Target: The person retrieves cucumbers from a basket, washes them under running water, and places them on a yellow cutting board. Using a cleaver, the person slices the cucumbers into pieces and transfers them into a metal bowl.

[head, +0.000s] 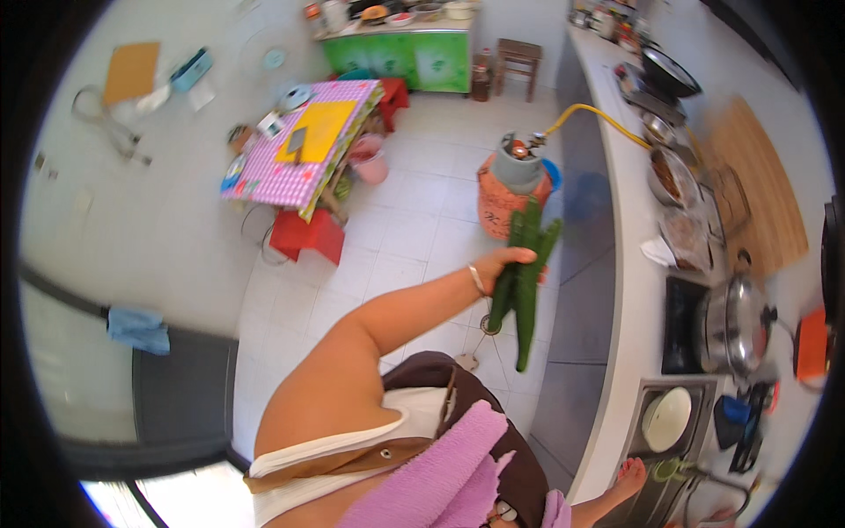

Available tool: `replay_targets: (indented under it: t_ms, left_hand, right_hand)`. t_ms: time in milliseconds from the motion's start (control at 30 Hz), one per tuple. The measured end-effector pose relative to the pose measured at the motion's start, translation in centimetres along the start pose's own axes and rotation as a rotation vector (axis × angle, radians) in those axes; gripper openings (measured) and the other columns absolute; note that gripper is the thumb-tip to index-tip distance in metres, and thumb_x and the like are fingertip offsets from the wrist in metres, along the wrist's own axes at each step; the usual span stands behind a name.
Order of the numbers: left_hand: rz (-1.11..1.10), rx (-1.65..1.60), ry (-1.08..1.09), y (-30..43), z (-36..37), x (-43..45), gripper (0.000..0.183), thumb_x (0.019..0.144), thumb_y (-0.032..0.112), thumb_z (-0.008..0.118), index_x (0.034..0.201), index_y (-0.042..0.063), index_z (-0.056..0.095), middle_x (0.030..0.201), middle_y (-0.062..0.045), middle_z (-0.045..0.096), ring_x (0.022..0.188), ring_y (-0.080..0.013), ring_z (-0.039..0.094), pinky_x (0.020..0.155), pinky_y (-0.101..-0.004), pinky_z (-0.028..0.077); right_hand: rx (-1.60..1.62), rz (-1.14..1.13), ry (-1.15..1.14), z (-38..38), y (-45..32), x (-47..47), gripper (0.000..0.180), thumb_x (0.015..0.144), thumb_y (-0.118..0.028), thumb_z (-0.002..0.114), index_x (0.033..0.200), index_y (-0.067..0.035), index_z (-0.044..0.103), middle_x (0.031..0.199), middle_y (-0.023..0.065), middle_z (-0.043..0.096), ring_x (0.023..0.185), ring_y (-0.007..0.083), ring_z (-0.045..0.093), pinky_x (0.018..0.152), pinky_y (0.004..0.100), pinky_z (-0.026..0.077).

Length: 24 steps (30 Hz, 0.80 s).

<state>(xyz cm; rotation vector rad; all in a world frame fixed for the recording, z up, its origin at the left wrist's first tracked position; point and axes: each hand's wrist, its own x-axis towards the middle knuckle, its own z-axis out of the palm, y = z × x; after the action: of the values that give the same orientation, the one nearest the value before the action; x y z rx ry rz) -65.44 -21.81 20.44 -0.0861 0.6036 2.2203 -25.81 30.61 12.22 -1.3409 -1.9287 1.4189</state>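
My left hand (505,267) grips several long green cucumbers (525,290) out in front of me. Its thumb lies across them, and a bracelet circles the wrist. Over at the lower right, my right hand (632,472) is at the sink (635,422), with loosely bent fingers and nothing visible in them. Just beyond its fingertips is a light green item (668,469), too small to name surely. A cream basin (667,419) sits in the sink, and the faucet (733,482) curves at the edge.
An orange-and-grey gas cylinder (511,191) with a yellow hose stands past the cucumbers. Along the right counter (617,264) are a steel pot (736,327) and a wooden board (759,191). At left, a cleaver (297,142) lies on a yellow board (330,129), above a red stool (309,236).
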Motion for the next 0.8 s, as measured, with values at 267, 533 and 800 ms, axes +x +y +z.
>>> replay_targets:
  t_ms: [267, 533, 800]
  left_hand:
    - [0.636, -0.073, 0.474, 9.1, -9.9, -23.7, 0.055, 0.082, 0.027, 0.069, 0.124, -0.004, 0.050, 0.114, -0.021, 0.062, 0.101, -0.0301, 0.063, 0.092, -0.0473, 0.052]
    - [1.015, -0.213, 0.550, 15.4, -17.2, -34.4, 0.052, 0.082, 0.023, 0.070, 0.124, -0.002, 0.051, 0.115, -0.020, 0.061, 0.103, -0.0314, 0.062, 0.094, -0.0459, 0.051]
    - [1.077, -0.295, 0.402, 28.4, -27.6, -36.7, 0.062, 0.080, 0.026, 0.071, 0.129, -0.003, 0.048, 0.118, -0.021, 0.059, 0.106, -0.0304, 0.061, 0.095, -0.0459, 0.051]
  right_hand:
    - [0.009, -0.108, -0.450, 23.4, -8.1, 6.8, 0.030, 0.094, -0.025, 0.057, 0.119, -0.008, 0.061, 0.099, 0.0063, 0.068, 0.086, 0.0141, 0.064, 0.071, 0.0248, 0.049]
    - [-0.405, -0.657, -0.930, 50.5, -16.0, -3.5, 0.025, 0.087, -0.015, 0.064, 0.105, 0.001, 0.066, 0.094, 0.0097, 0.069, 0.086, 0.0182, 0.065, 0.078, 0.0301, 0.051]
    - [-0.901, -0.749, -1.105, 70.0, -25.3, -11.8, 0.031, 0.085, -0.020, 0.066, 0.107, 0.002, 0.066, 0.097, 0.0165, 0.069, 0.090, 0.0266, 0.066, 0.082, 0.0355, 0.050]
